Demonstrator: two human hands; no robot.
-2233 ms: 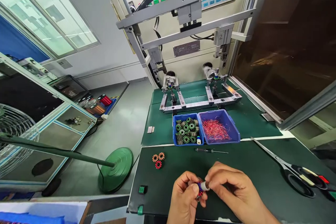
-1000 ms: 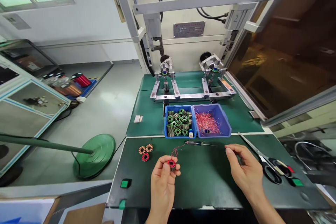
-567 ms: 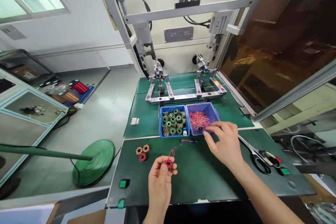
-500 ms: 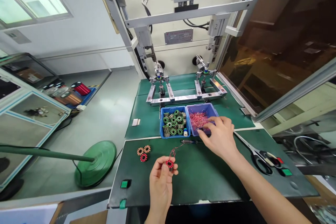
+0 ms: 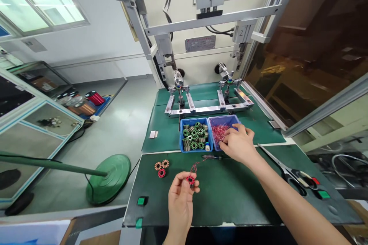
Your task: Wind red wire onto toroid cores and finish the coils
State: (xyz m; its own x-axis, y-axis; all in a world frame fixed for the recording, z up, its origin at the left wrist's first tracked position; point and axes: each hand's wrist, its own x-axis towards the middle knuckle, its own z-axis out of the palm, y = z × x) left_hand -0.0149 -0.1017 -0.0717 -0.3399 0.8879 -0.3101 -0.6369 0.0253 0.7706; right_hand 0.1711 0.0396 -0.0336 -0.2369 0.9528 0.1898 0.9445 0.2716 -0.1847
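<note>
My left hand (image 5: 180, 195) pinches a small red wound coil (image 5: 190, 179) above the dark green mat; a thin red wire (image 5: 198, 164) trails up from it. My right hand (image 5: 237, 143) reaches into the right blue bin (image 5: 219, 119) of red wire scraps (image 5: 217, 131), its fingers curled down among them. What those fingers hold cannot be seen. The left blue bin (image 5: 181, 135) beside it holds several green-topped cores (image 5: 194, 136).
Three wound coils (image 5: 161, 167) lie on the mat at the left. A small screwdriver (image 5: 211, 157) lies before the bins, and scissors (image 5: 290, 170) at the right. The winding fixture (image 5: 207, 101) stands behind the bins. A green fan base (image 5: 108, 178) is on the floor.
My hands parted: the right one left the coil, swung out to the right, then reached forward into the wire-scrap bin. The left one keeps holding the coil.
</note>
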